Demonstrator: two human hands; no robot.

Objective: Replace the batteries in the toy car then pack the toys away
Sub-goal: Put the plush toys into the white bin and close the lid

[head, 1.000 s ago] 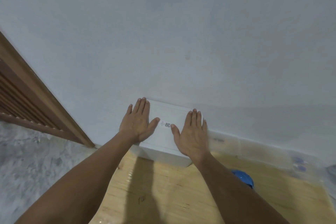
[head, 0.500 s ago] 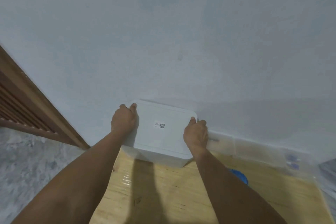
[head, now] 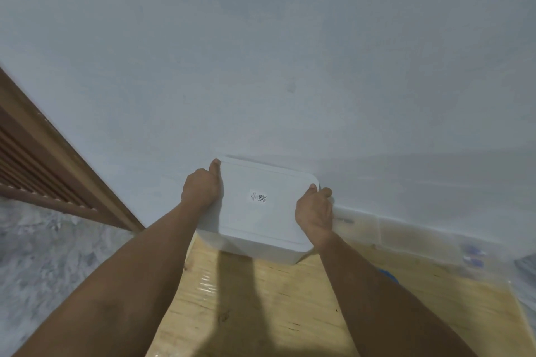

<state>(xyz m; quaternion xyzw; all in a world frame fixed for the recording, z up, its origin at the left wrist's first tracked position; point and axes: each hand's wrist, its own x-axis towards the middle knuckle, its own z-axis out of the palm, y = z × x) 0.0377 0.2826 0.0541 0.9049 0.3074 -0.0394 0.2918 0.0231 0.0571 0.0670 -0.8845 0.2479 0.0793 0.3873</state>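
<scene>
1. I see a white rectangular plastic storage box with a flat lid [head: 261, 209] sitting at the far edge of the pale wooden table top [head: 261, 307], pushed up against the light grey painted wall [head: 261, 52].
2. The box's long axis runs from about 11 o'clock to 5 o'clock in my view, near corner towards 5 o'clock, far corner towards 11 o'clock beside the wall. Its short sides face 8 o'clock and 2 o'clock.
3. A small white label with a printed square code [head: 257, 196] lies flat near the middle of the lid.
4. My left hand [head: 200, 190] is curled closed over the box's left edge, thumb lying along the rim near the far corner; the other fingers wrap down the side out of sight.
5. My right hand [head: 314, 213] is closed the same way on the right edge, thumb tip on the lid's corner, fingers folded over the side.
6. A bit of a blue rounded object [head: 387, 275] peeks from behind my right forearm at 4 o'clock; I cannot tell what it is.
7. A brown slatted wooden panel [head: 43, 171] fills 9 o'clock, above the mottled grey floor [head: 43, 255].
8. Blurred clear plastic wrapping [head: 406, 236] lies along the table's far edge towards 3 o'clock.
</scene>
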